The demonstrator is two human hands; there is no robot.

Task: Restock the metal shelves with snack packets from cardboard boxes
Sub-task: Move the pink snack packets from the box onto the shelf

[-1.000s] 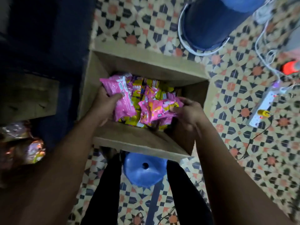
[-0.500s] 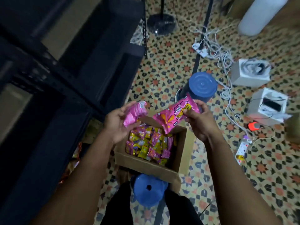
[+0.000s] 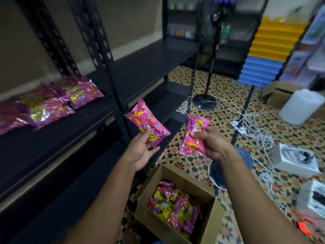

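My left hand (image 3: pixel 141 150) holds a pink snack packet (image 3: pixel 146 123) with the thumb over it, raised in front of the black metal shelf (image 3: pixel 70 124). My right hand (image 3: pixel 213 145) pinches a second pink packet (image 3: pixel 194 135) at about the same height. Below them an open cardboard box (image 3: pixel 153 219) on the floor holds several pink and yellow packets (image 3: pixel 174 206). Several pink packets (image 3: pixel 52 103) lie in a row on the left part of the shelf.
A second shelf bay (image 3: pixel 154 60) continues to the right. A fan stand (image 3: pixel 204 101), white cables with a power strip (image 3: pixel 240 126), a blue stool (image 3: pixel 245 159), white boxes (image 3: pixel 295 161), a white canister (image 3: pixel 301 106) and a red tape roll (image 3: pixel 306 227) sit on the patterned floor.
Both hands lifted a pink packet each out of the box and rose to shelf height. The view tilted up from the box to the shelves.
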